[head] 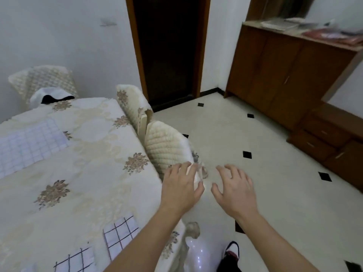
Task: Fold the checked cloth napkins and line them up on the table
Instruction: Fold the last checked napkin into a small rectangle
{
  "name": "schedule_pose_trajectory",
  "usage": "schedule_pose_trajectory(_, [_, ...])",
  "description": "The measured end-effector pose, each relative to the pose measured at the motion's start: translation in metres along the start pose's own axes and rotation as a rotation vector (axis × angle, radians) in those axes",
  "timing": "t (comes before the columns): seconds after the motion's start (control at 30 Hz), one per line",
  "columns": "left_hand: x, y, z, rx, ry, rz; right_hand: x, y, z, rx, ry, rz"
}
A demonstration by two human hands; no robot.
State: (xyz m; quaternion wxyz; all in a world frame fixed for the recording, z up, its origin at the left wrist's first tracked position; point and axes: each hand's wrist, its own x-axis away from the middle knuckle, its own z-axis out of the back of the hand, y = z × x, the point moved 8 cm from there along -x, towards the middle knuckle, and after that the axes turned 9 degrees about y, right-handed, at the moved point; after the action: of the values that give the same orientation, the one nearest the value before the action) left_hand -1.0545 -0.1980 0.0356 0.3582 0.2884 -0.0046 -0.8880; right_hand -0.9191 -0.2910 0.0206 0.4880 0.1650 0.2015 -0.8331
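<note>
Two folded white napkins with dark checks lie near the table's front edge, one (120, 235) beside my left forearm and another (75, 261) at the bottom of the view. A larger white checked cloth (29, 143) lies spread at the table's left side. The table (92, 154) wears a cream floral cover. My left hand (181, 188) reaches past the table's right edge with fingers spread and touches the top of a quilted chair back (167, 146). My right hand (233, 188) hovers over the floor with fingers spread and relaxed, holding nothing.
A second covered chair (130, 104) stands further along the table's right side, a third (45, 79) at the far end. A dark doorway (169, 50) and a wooden cabinet (284, 71) lie beyond the tiled floor (255, 134). My shoe (231, 252) shows below.
</note>
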Motion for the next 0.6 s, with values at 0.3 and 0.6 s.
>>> schedule_pose_trajectory(0.3, [-0.094,0.089,-0.103,-0.025,-0.066,-0.064,-0.070,0.134,-0.041,-0.029,0.020,-0.065])
schedule_pose_trajectory(0.6, [-0.214,0.160,-0.200,-0.114,-0.116,-0.011,-0.184,0.268,-0.084,-0.069,-0.059,-0.052])
